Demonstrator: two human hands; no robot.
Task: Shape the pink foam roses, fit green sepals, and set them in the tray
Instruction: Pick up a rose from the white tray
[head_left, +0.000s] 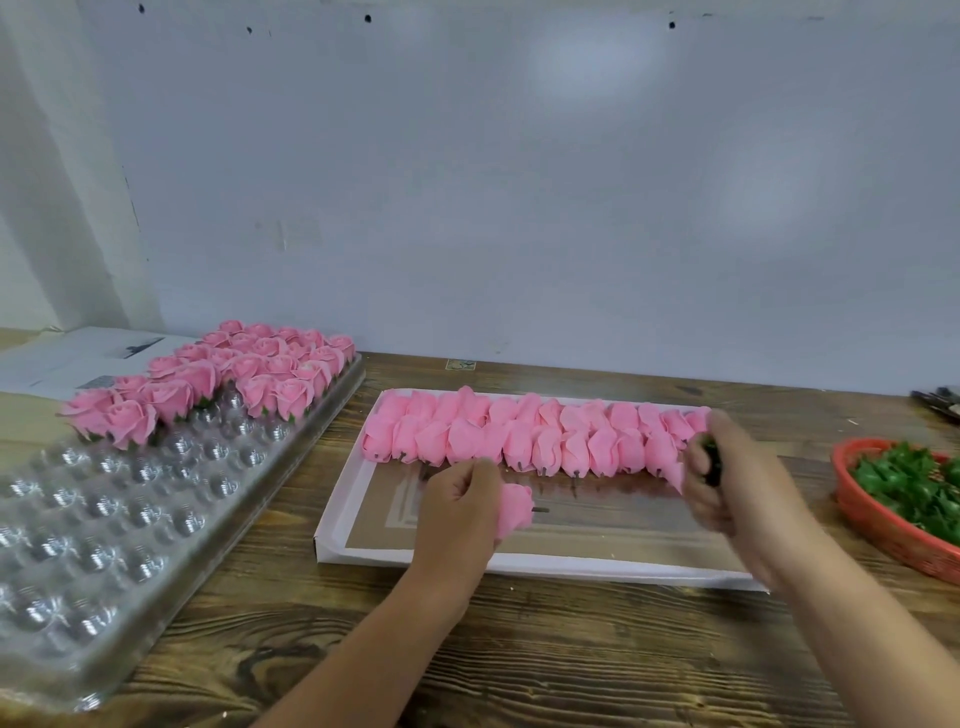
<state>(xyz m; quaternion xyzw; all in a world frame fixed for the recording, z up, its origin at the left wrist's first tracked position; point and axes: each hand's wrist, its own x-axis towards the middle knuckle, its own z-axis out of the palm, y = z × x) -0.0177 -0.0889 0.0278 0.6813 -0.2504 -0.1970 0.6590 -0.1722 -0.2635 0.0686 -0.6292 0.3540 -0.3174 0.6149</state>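
My left hand (457, 512) grips a pink foam rose bud (513, 509) over the white cardboard tray (519, 564); its short stem points right. My right hand (727, 478), blurred, is curled round a green sepal (710, 460) at the right end of the bud rows. Two rows of unshaped pink buds (535, 436) lie along the back of the cardboard tray. A clear plastic cavity tray (130, 499) on the left carries several finished roses (218, 379) with green sepals at its far end.
A red basket (883, 525) of green sepals (914, 483) sits at the right edge. Papers (78, 358) lie behind the plastic tray. Dark tools (937, 400) rest at the far right. A white wall backs the wooden table (545, 649).
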